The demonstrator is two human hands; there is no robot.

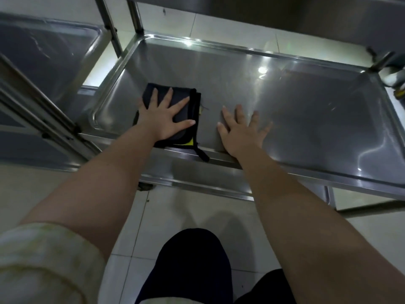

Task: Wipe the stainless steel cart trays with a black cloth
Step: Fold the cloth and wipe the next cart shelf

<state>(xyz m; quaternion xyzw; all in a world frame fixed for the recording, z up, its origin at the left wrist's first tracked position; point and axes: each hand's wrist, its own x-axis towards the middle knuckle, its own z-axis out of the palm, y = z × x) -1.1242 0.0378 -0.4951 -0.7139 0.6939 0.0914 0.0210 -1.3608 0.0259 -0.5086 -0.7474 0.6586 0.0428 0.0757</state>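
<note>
Currently, the left grip (pixel 163 119), a bare hand, is lying flat on top of the black cloth (pixel 188 133). Its fingers are extending straight and spreading wide, and the palm is pressing the cloth down rather than curling round it.

The black cloth is sitting folded on the left part of the middle tray (pixel 306 102) of the stainless steel cart, close to the front rim. A yellow patch (pixel 191 142) is showing at its near corner, and a short black strap (pixel 202 155) is trailing from that corner over the front rim.

The right grip (pixel 240 132) is resting palm down on the bare steel just beside the cloth, apart from it. Its fingers are likewise spreading straight, it is holding nothing, and the heel of the hand is sitting at the front rim.

The upper tray (pixel 285 9) is overhanging the far side of the work area, and a cart post (pixel 135 16) is rising at the far left corner of the middle tray. A second steel tray (pixel 43 51) is standing to the left. A rolled pale sleeve (pixel 43 260) is covering the left upper arm. Dark trousers (pixel 190 266) are showing above the tiled floor (pixel 186 211).
</note>
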